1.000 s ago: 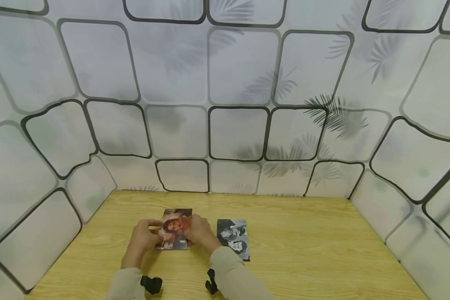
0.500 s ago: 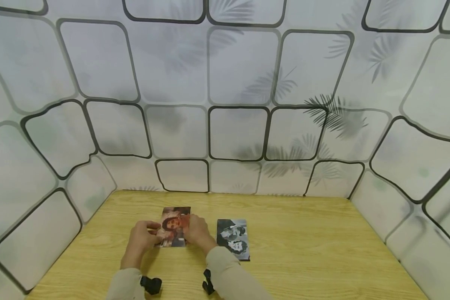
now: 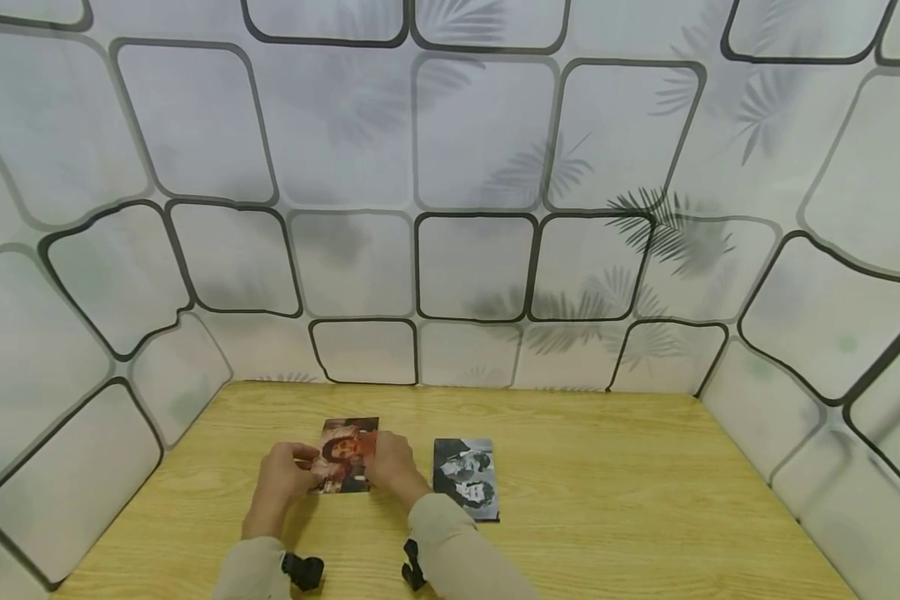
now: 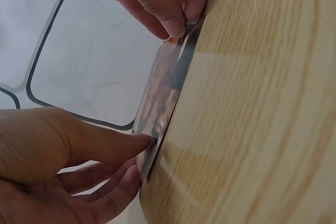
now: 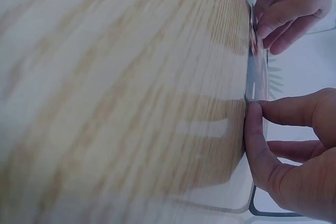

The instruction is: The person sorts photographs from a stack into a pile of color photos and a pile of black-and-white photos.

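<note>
In the head view, a colour photo print (image 3: 342, 457) of a smiling person in red lies left of centre between my two hands. My left hand (image 3: 283, 471) pinches its left edge, the thumb on top of the picture in the left wrist view. Opposite it, my right hand (image 3: 392, 462) grips the right edge between thumb and fingers. Seen edge-on in the left wrist view, the colour print (image 4: 163, 95) lies close over the tabletop. A black-and-white photo print (image 3: 465, 473) showing two faces lies just right of my right hand, apart from the colour one.
The wood-grain table (image 3: 607, 483) stretches out to the right of both prints. A pale curtain-like wall (image 3: 472, 267) with dark rounded outlines and leaf shapes rises at the table's back and sides. Black straps (image 3: 302, 571) sit at both beige sleeves.
Both hands keep hold of the colour print, which has slid slightly left. It rose a little toward the back, then came back slightly. The black-and-white print has stayed in place.
</note>
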{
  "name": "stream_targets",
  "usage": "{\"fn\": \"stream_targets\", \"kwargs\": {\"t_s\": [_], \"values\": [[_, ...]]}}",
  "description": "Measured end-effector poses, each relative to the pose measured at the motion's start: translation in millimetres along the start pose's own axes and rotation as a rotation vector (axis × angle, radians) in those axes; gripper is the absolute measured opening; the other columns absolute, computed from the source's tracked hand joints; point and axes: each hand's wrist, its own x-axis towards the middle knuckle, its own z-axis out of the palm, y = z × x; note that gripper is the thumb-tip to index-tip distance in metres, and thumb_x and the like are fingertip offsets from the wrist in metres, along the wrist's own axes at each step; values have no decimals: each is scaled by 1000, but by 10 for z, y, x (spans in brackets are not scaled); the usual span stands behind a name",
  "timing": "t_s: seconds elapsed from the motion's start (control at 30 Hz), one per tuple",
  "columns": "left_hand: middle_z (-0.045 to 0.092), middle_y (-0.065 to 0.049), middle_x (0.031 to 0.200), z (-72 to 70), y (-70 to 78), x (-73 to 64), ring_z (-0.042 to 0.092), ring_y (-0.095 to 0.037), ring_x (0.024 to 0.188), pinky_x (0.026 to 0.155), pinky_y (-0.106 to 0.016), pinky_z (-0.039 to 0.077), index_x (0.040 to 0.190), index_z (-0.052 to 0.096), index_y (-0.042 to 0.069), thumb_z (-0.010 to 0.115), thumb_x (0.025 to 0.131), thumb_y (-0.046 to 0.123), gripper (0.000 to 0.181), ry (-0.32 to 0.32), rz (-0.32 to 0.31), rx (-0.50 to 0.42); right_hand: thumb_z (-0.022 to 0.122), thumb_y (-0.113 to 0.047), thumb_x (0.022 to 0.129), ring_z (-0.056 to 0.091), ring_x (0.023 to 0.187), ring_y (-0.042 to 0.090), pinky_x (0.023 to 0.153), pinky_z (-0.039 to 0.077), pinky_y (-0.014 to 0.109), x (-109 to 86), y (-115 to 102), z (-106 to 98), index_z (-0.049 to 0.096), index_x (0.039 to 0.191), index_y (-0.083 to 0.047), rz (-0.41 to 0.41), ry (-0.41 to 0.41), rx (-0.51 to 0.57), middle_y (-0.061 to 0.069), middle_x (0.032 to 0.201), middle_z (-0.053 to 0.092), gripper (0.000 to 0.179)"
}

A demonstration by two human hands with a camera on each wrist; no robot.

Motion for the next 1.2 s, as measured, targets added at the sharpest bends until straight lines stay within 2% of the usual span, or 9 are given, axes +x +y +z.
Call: {"fn": "stream_targets", "kwargs": {"t_s": [0.2, 0.3, 0.57, 0.63, 0.7, 0.83, 0.93, 1.07, 1.2], "values": [[72, -31, 105, 25, -10, -11, 70, -41, 96, 74, -44, 61, 113, 70, -14, 77, 82, -6, 32, 9, 9, 13, 71, -1, 87, 49, 62, 18, 52, 41, 31, -6, -16, 15, 71, 88, -1, 47, -1, 10, 7, 74, 66, 1], [72, -30, 107, 31, -12, -19, 70, -40, 97, 74, -44, 61, 114, 71, -13, 76, 83, -5, 32, 12, 12, 24, 70, -2, 90, 47, 61, 18, 51, 38, 32, -7, -27, 22, 68, 86, -1, 96, -25, 29, 6, 71, 61, 5], [71, -30, 110, 32, 5, -26, 70, -37, 96, 73, -42, 61, 117, 69, -13, 76, 86, -4, 33, 13, 3, 37, 68, -1, 92, 38, 54, 16, 49, 33, 30, -20, -11, 6, 63, 83, -2, 119, -52, 85, 4, 67, 49, 11], [69, -33, 115, 31, 29, -27, 67, -31, 82, 65, -39, 58, 119, 69, -13, 73, 87, -4, 34, 13, 6, 38, 69, -2, 92, 39, 54, 16, 49, 34, 31, -18, -2, -15, 66, 91, 1, 119, -57, 91, 7, 71, 54, 4], [67, -34, 122, 31, 68, -28, 56, -24, 67, 57, -34, 51, 121, 69, -11, 70, 86, -5, 35, 19, 23, 45, 73, -4, 91, 48, 59, 17, 52, 43, 31, -8, 9, -45, 70, 103, 4, 111, -51, 73, 11, 82, 67, 15], [63, -37, 130, 44, 179, -49, 65, -39, 77, 62, -41, 56, 121, 71, -8, 68, 85, -5, 37, 39, 82, 56, 80, -9, 87, 67, 78, 24, 72, 60, 40, 14, 29, -107, 67, 125, 8, 84, -42, 49, 20, 108, 75, 43], [65, -35, 127, 67, 285, -75, 64, -51, 114, 79, -49, 62, 120, 72, -7, 72, 85, -4, 35, 38, 110, 49, 80, -8, 86, 68, 80, 24, 80, 61, 44, 27, 51, -157, 64, 130, 8, 75, -51, 51, 16, 95, 75, 49], [69, -33, 121, 125, 421, -101, 72, -43, 95, 64, -39, 61, 122, 71, -7, 74, 87, -3, 35, 2, 106, -37, 78, -4, 87, 66, 64, 18, 74, 61, 41, 16, 79, -235, 63, 133, 6, 61, -69, 62, 8, 71, 71, 50], [69, -33, 120, 174, 518, -124, 73, -40, 93, 55, -32, 55, 122, 72, -5, 74, 88, -3, 34, -21, 106, -86, 77, -6, 88, 67, 58, 17, 73, 61, 39, -26, 87, -332, 64, 131, 5, 35, -88, 54, 9, 69, 72, 47]]}}
